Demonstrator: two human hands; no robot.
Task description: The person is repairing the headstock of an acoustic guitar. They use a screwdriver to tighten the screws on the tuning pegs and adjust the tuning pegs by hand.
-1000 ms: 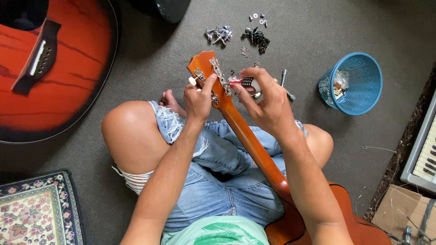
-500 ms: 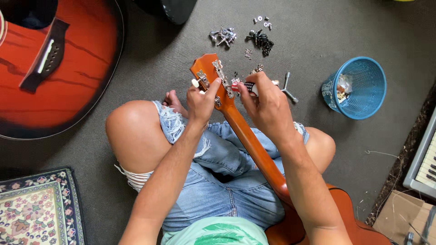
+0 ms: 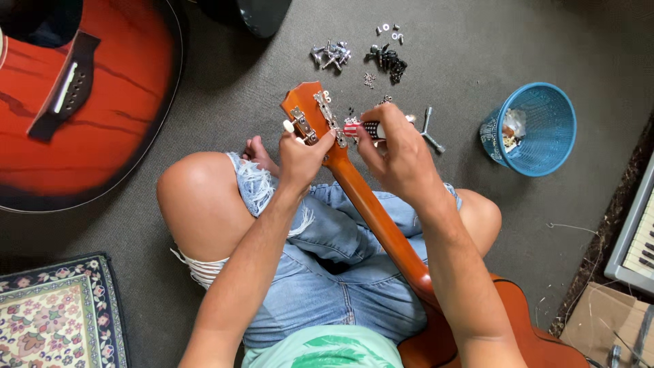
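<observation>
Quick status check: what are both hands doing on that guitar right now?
Left hand grips the headstock. Right hand holds a screwdriver against it. Loose tuner parts on the floor beyond, nothing blocking.

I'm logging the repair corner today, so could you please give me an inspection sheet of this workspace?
Surface: grey carpet.
Job's things: orange guitar headstock across the lap; red-and-black screwdriver at its tuners.
Clutter: metal tuner parts, dark screws, Y-shaped wrench, blue basket.
Hands: left hand steadies the headstock; right hand holds the screwdriver.
Cables: nothing seen.
Surroundings: red guitar body, patterned rug, keyboard, cardboard box.
</observation>
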